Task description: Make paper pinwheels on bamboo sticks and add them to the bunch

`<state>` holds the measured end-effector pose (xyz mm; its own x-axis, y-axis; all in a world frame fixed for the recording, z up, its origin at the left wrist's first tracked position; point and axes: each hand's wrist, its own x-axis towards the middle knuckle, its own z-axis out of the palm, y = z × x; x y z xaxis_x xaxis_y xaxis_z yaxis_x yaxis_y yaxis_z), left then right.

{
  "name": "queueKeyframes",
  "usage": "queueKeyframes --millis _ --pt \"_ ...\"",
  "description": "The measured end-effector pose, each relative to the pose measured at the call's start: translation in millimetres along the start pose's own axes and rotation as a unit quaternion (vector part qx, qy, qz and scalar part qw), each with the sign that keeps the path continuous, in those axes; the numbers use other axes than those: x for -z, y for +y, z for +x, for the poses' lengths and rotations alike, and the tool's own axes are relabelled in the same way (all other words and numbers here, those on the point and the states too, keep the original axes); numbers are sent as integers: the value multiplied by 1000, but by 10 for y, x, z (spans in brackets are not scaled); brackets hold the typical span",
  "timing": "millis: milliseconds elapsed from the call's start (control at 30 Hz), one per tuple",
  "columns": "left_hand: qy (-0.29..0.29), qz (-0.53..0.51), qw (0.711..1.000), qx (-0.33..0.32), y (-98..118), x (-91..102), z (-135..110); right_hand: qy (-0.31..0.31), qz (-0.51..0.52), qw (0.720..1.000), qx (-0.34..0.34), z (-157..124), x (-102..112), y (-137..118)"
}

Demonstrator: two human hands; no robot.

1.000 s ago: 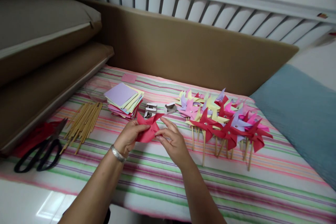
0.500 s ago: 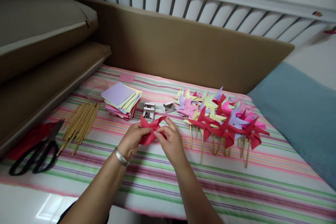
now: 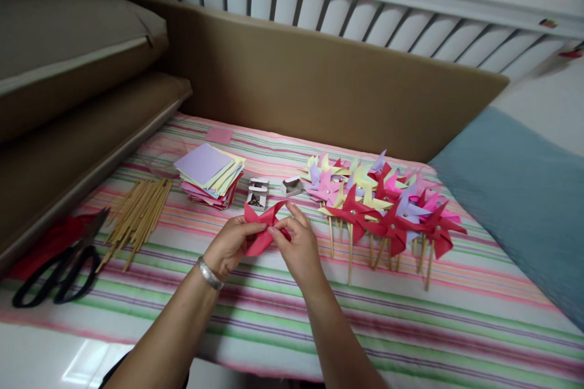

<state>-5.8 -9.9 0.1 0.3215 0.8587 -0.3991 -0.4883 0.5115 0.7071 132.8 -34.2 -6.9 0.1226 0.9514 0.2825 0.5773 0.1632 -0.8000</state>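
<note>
Both hands meet over a striped cloth and hold a red paper piece with folded corners. My left hand, with a silver bracelet at the wrist, grips its left side from below. My right hand pinches a corner of the paper toward its centre. Just behind the hands stand two small open boxes of tiny metal pieces. To the right lies a heap of finished paper pinwheels on wooden sticks, in red, pink, yellow and lilac.
A stack of coloured paper squares and a bundle of wooden sticks lie at the left. Black scissors rest on red paper at the far left edge. Brown cushions rise behind and at the left; a blue cushion lies at the right.
My right hand has closed in on the red paper and bent a corner inward. The flat star shape has become more folded. The view has shifted slightly.
</note>
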Motion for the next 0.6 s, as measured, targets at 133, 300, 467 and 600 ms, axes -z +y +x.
queueKeyframes --millis 133,300,467,600 --pt "-10 -7 1000 13 5 -3 -9 2 -22 1000 -6 12 4 -24" --pt "-20 0 1000 13 -18 28 15 1 -41 999 -14 20 8 -28" --pt "-20 16 1000 9 -38 32 27 1 -53 998 -23 9 -2 -11" --pt "2 17 1000 2 -35 1 15 2 -56 998 -15 10 -26 -24"
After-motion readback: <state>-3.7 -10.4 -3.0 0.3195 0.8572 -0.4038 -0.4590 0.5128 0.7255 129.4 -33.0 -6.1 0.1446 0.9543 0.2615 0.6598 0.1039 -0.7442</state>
